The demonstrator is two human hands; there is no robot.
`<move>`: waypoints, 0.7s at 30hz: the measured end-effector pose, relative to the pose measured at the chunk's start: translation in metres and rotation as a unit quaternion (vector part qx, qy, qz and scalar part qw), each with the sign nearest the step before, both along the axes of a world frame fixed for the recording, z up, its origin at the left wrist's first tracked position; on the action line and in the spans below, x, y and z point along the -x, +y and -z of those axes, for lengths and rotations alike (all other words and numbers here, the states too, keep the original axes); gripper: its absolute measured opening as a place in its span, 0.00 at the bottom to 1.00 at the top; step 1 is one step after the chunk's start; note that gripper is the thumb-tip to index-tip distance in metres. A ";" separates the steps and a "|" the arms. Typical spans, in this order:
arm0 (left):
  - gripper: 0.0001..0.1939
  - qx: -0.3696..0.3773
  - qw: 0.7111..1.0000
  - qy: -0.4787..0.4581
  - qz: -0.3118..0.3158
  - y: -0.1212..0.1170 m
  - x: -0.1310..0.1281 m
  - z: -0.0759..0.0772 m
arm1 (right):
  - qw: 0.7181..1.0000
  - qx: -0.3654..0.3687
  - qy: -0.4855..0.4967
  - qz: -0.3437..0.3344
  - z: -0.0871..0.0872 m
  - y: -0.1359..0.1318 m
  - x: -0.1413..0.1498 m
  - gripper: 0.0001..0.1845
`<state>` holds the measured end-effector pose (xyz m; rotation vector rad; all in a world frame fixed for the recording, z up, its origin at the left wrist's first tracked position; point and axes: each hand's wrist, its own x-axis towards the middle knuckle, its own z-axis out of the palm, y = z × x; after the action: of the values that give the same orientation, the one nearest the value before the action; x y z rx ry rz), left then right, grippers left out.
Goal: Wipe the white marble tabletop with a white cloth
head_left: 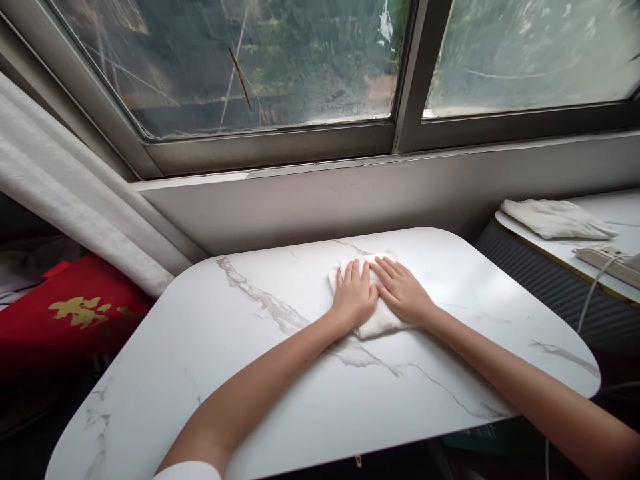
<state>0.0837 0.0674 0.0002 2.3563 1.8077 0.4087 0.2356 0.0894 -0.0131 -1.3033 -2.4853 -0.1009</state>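
A folded white cloth (381, 325) lies on the white marble-patterned tabletop (200, 320), a little right of its middle. My left hand (355, 293) rests flat on the cloth's left part, with its fingers stretched toward the window. Flat on the right part lies my right hand (404, 291), its fingers pointing up and to the left. The two hands nearly meet at the thumbs. Both palms press down on the cloth and hide much of it. Neither hand's fingers are curled round it.
Behind the table runs a low wall below a sliding window (270, 73). A pale curtain (80, 173) hangs at left, above a red cloth item with gold lettering (110, 293). At right, another table carries a second white cloth (557, 219) and a power strip (607, 260) with a cord.
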 end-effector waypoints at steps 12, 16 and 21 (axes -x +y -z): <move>0.30 0.027 0.995 -0.034 0.092 -0.133 0.018 0.000 | 0.998 -0.057 -0.015 0.005 -0.004 -0.150 0.003 0.40; 0.29 0.049 0.994 -0.045 0.082 -0.150 0.037 -0.002 | 0.998 -0.064 -0.015 -0.021 -0.006 -0.162 0.020 0.42; 0.30 0.116 0.991 -0.051 0.044 -0.153 0.053 -0.013 | 0.995 -0.064 -0.023 -0.067 -0.005 -0.155 0.037 0.43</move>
<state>0.0309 -0.0858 0.0132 2.2045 1.6039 0.2859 0.1984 -0.0653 -0.0084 -1.0908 -2.5495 -0.2564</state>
